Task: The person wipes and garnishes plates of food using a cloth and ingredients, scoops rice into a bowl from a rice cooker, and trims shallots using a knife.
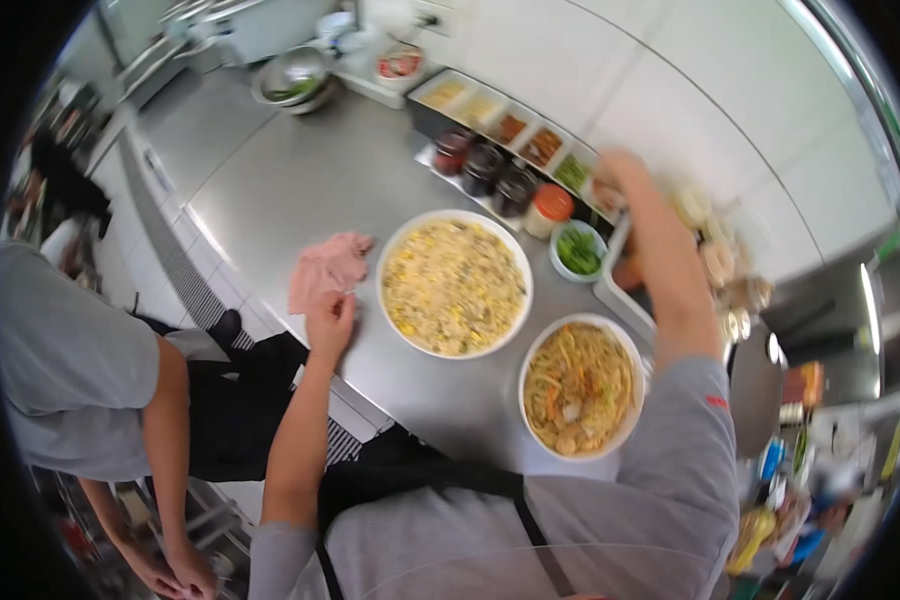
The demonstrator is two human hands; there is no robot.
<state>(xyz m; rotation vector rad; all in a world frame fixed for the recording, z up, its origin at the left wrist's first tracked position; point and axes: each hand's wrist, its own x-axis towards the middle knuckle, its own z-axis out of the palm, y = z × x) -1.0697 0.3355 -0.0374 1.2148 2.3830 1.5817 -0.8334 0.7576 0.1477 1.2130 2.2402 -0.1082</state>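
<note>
My left hand (330, 318) is closed at the counter's front edge, right against a crumpled pink cloth (328, 268); whether its fingers hold anything is hidden. My right hand (615, 178) reaches down into the end compartment of a row of ingredient trays (510, 128), and its fingers are mostly out of sight. A large white bowl of fried rice with egg (455, 285) stands between my arms. Nearer my body, below my right arm, is a white bowl of fried noodles (582, 390). A small bowl of chopped greens (578, 250) sits close to the trays.
Dark-lidded jars (483, 170) and an orange-lidded jar (550, 208) line the trays. Metal bowls (295, 80) stand at the far end of the steel counter (240, 170). On the left is another person (80, 350), arms lowered. A dark pan (760, 390) is at the right.
</note>
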